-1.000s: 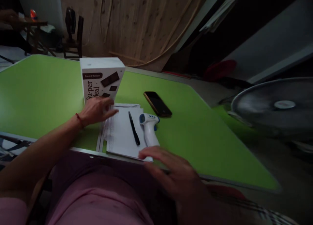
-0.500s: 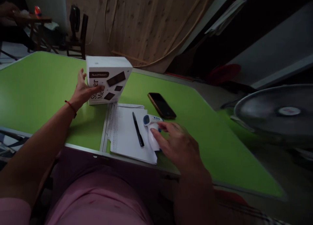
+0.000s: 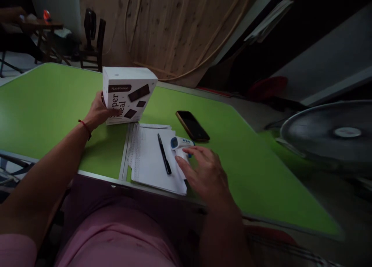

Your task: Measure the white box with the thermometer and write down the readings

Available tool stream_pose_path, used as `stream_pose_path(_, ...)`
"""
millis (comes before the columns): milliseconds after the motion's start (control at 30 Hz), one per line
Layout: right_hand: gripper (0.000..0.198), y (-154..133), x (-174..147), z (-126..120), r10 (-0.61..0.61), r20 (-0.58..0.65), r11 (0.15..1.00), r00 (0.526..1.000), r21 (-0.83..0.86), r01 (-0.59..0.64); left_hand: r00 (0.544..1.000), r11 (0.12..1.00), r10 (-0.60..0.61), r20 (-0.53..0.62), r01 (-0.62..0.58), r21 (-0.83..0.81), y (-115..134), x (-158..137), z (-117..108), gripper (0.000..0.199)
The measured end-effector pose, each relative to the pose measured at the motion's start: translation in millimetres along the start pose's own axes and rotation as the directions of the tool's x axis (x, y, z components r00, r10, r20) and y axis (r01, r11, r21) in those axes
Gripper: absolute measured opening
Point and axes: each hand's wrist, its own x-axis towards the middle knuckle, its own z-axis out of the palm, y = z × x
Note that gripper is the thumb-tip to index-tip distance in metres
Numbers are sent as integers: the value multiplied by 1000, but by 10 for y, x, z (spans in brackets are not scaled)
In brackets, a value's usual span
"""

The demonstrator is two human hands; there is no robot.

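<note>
hands are working on two things at once: the left hand [image 3: 100,112] is gripping the near left corner of the white box [image 3: 128,94], fingers wrapped round its edge, while the right hand [image 3: 205,174] is closing over the handle of the white and blue thermometer [image 3: 180,147]. the thermometer is lying on the paper sheets [image 3: 148,158], just beside the black pen [image 3: 163,158] and near the dark phone [image 3: 192,125]; the box is standing upright on the green table [image 3: 43,104], touching the far edge of the papers. the step in hand looks like taking hold of the thermometer while steadying the box. the right fingers are curling round the handle but seem not yet clenched, so a firmer grasp would likely be needed before lifting. compared with half a second ago, the left hand is sitting lower on the box with its fingers wrapped tighter, and the right hand is lying a little further down the handle.
</note>
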Motion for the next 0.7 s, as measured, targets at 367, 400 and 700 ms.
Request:
stream_pose_path(367,44,95,-96,14,134,-16,991,991,4,-134,921,957,100,376,14,-290,639,-240,58,40)
stream_pose_path(400,48,88,-86,13,176,-11,984,984,-16,-176,905,961,93,416,28,-275,653,-259,80,40)
stream_pose_path(700,73,-68,132,98,482,178,867,858,-236,-438,786,971,98,610,59,-233,637,-323,193,44)
